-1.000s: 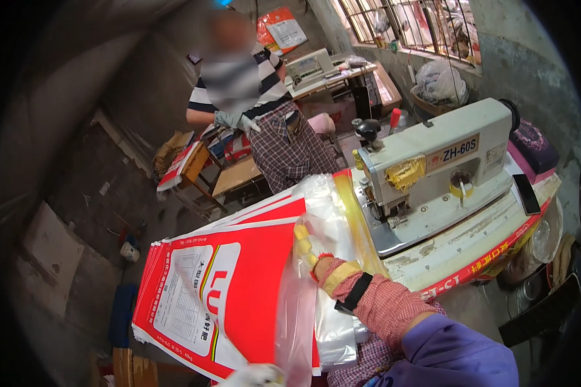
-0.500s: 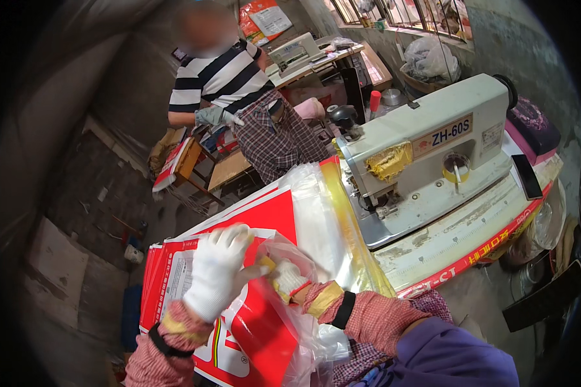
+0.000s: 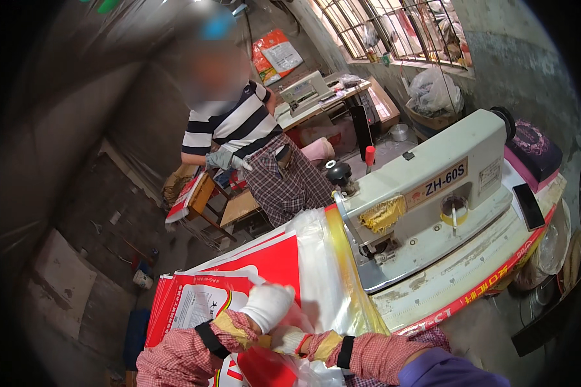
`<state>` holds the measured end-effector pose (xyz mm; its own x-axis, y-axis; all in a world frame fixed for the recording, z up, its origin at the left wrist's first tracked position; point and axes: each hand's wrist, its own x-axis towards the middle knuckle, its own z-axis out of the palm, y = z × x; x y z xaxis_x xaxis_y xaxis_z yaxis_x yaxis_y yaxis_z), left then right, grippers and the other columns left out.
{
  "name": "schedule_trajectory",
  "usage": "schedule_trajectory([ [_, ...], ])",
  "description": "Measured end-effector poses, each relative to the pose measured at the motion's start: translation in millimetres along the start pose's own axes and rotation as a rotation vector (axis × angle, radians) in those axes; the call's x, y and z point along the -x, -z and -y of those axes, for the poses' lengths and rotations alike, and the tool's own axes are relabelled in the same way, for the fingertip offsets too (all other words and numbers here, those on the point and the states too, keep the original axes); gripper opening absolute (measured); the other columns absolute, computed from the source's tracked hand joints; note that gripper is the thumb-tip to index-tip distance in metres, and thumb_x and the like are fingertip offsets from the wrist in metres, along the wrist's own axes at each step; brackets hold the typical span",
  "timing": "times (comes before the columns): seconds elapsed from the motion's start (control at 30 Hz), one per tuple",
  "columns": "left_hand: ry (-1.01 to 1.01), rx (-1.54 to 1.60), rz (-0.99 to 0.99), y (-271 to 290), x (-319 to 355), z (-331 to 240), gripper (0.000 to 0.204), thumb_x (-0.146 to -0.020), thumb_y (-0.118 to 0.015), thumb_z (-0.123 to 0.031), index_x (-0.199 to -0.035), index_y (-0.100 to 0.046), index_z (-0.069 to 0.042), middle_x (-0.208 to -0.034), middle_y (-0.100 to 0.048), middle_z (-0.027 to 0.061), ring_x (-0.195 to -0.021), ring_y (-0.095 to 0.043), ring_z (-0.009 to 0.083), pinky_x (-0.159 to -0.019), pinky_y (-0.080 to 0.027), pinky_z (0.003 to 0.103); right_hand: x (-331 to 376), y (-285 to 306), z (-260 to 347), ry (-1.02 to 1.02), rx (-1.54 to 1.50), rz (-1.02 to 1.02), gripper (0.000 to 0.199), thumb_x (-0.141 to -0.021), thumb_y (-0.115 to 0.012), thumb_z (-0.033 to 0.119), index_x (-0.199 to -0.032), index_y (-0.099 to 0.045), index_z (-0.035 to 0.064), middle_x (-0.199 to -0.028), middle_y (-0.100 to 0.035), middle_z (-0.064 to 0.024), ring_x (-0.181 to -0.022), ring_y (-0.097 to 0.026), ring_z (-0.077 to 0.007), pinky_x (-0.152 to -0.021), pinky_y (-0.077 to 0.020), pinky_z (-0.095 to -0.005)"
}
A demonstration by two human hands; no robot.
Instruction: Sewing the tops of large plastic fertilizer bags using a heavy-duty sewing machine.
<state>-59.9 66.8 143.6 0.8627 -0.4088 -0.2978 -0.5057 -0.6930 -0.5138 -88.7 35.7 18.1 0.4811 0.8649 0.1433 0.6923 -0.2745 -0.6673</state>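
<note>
Both my hands wear white gloves with yellow cuffs and checked sleeves. My left hand [image 3: 268, 306] rests on a red and white printed sack [image 3: 239, 284] and pinches its clear plastic liner [image 3: 323, 277]. My right hand [image 3: 290, 338] grips the same liner just beside it, low in the view. The sack lies on a stack of like sacks, its end reaching the needle of a cream industrial sewing machine [image 3: 426, 193] on the table to the right.
A person in a striped shirt and checked apron [image 3: 252, 148] stands across the room by a wooden stool [image 3: 232, 206]. A second sewing machine [image 3: 310, 93] sits on a far table under barred windows. A black phone [image 3: 529, 206] lies on my machine table.
My left hand came up into view and joined my right hand on the liner. Both hands moved down and left along the sack. The view tilted so the other person appears nearer.
</note>
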Motion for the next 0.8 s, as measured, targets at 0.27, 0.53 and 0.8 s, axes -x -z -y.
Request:
schedule_trajectory([
  [0.27, 0.252, -0.192, -0.476, -21.3, -40.7, 32.8, 0.016, -0.078, -0.051, -0.013, -0.091, -0.056, -0.007, -0.084, -0.058, 0.0118, -0.069, -0.063, 0.0262, -0.051, -0.050, 0.038, -0.6, -3.4, -2.2, -0.177, -0.707, -0.186, 0.061, -0.087, -0.041, 0.049, -0.134, -0.029, 0.0123, -0.087, -0.059, -0.0198, -0.070, -0.059, -0.0330, -0.061, -0.0454, -0.0386],
  [0.53, 0.425, -0.186, -0.418, 29.5, -59.2, 81.5, 0.012, -0.076, -0.052, -0.012, -0.083, -0.060, -0.008, -0.073, -0.063, 0.0093, -0.065, -0.065, 0.0263, -0.054, -0.051, 0.037, -17.1, -102.8, 1.0, 0.316, -0.221, -0.331, 0.045, -0.085, -0.043, 0.032, -0.126, -0.043, 0.0152, -0.079, -0.064, -0.0146, -0.073, -0.061, -0.0282, -0.065, -0.0472, -0.0370],
  [0.8, 0.383, -0.455, -0.488, 118.2, -53.1, 119.5, 0.014, -0.077, -0.053, -0.013, -0.077, -0.066, -0.011, -0.069, -0.065, 0.0071, -0.065, -0.066, 0.0227, -0.052, -0.050, 0.036, 3.1, -116.3, 49.3, 0.371, -0.156, -0.393, 0.036, -0.086, -0.046, 0.027, -0.118, -0.052, 0.0129, -0.090, -0.063, -0.0119, -0.086, -0.059, -0.0240, -0.075, -0.0458, -0.0341],
])
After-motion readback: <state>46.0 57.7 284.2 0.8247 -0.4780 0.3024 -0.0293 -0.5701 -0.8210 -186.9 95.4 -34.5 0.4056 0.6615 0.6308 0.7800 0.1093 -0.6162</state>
